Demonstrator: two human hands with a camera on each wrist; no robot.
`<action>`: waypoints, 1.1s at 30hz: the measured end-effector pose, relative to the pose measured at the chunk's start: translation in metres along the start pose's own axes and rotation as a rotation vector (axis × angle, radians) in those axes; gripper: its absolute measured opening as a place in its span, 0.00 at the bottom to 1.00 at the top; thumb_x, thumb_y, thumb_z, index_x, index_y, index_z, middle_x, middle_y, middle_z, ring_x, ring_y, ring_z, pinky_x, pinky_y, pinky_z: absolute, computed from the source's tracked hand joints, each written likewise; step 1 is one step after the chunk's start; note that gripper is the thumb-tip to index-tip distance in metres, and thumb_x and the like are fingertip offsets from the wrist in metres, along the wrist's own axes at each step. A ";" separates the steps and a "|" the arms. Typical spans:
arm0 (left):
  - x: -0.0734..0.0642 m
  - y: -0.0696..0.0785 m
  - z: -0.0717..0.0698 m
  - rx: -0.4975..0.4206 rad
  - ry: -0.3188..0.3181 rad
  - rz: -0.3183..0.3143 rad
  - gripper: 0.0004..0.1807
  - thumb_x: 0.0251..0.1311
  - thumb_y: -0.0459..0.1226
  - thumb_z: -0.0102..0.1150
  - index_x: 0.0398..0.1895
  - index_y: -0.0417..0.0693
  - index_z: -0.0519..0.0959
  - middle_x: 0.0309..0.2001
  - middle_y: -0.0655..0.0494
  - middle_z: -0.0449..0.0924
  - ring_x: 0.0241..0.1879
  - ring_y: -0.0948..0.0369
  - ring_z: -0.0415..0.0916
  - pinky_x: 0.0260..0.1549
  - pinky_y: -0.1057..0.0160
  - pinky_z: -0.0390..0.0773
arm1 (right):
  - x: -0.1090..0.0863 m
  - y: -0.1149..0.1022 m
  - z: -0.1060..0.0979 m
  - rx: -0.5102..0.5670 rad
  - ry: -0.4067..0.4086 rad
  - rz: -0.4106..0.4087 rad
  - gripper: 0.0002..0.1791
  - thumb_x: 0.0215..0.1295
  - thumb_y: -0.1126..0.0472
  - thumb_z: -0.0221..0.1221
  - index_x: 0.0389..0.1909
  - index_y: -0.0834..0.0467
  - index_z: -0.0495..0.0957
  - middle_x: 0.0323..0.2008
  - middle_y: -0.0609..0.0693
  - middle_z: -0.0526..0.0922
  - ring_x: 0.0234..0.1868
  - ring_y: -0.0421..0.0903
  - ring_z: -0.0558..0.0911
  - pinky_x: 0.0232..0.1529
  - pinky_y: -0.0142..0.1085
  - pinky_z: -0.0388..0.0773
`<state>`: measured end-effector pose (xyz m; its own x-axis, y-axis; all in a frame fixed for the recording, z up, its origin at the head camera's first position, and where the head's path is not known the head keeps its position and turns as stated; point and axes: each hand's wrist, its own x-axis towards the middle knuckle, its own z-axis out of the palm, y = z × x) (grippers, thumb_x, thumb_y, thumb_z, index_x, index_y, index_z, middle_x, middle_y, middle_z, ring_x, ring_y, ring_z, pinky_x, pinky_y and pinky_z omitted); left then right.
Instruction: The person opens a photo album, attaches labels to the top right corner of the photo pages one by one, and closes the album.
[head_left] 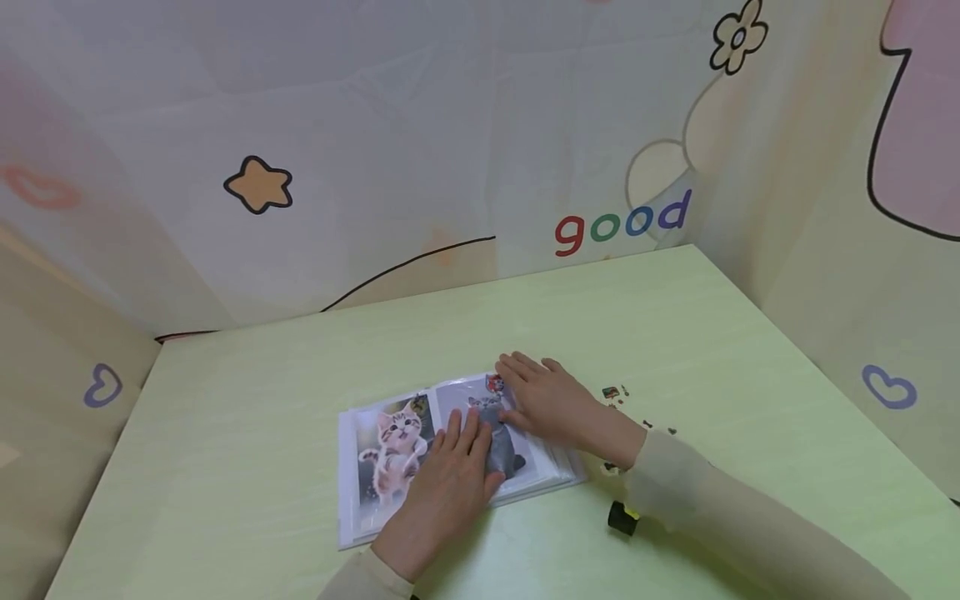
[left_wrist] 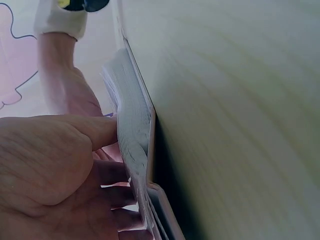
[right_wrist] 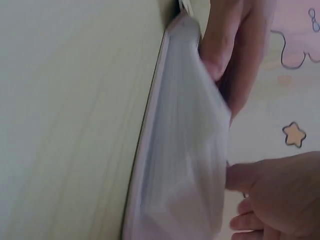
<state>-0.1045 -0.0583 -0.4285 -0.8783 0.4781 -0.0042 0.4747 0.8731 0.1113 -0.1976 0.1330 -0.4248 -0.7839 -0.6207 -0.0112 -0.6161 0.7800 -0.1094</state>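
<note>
A photo album point(head_left: 347, 483) lies spread flat, a pink-toned kitten picture point(head_left: 397, 446) on its left page and a grey cat picture point(head_left: 501, 454) on its right. My left hand point(head_left: 450, 479) rests on the album, its straight fingers across the middle and the grey cat. Over the upper right of the right page, my right hand point(head_left: 555, 406) presses with extended fingers. Beside its fingertips is a small red-and-blue sticker point(head_left: 494, 383); a brownish one point(head_left: 418, 406) sits at the kitten page's top corner. In the right wrist view, the stacked album pages point(right_wrist: 185, 140) show edge-on.
Several tiny colourful pieces point(head_left: 611, 392) lie scattered on the pale green table point(head_left: 225, 417), right of the album. A black-and-yellow device point(head_left: 622, 518) shows beneath the right sleeve point(head_left: 690, 483). Behind the table hangs a printed cloth backdrop point(head_left: 375, 150) with a star and the word "good".
</note>
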 end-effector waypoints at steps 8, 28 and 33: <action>-0.001 0.000 0.002 0.009 0.022 0.007 0.34 0.75 0.48 0.56 0.73 0.32 0.67 0.76 0.34 0.61 0.76 0.39 0.57 0.69 0.43 0.67 | -0.011 -0.017 0.000 -0.101 0.021 -0.046 0.29 0.76 0.53 0.60 0.72 0.61 0.72 0.72 0.56 0.72 0.74 0.56 0.68 0.68 0.58 0.69; -0.002 0.002 0.000 0.009 0.019 0.011 0.33 0.75 0.47 0.56 0.73 0.33 0.68 0.76 0.34 0.60 0.76 0.39 0.57 0.69 0.43 0.66 | 0.001 0.000 -0.001 0.014 -0.140 0.017 0.40 0.80 0.42 0.49 0.80 0.65 0.56 0.80 0.59 0.55 0.80 0.58 0.55 0.72 0.62 0.60; -0.001 0.001 0.000 0.019 0.011 0.009 0.33 0.75 0.48 0.55 0.73 0.33 0.68 0.76 0.34 0.60 0.76 0.39 0.57 0.69 0.43 0.66 | 0.005 0.005 -0.002 0.065 -0.155 0.013 0.41 0.79 0.42 0.51 0.80 0.66 0.55 0.80 0.60 0.55 0.80 0.58 0.55 0.72 0.61 0.60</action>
<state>-0.1031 -0.0574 -0.4287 -0.8746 0.4847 0.0072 0.4833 0.8706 0.0923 -0.2045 0.1338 -0.4231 -0.7675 -0.6191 -0.1661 -0.5955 0.7846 -0.1726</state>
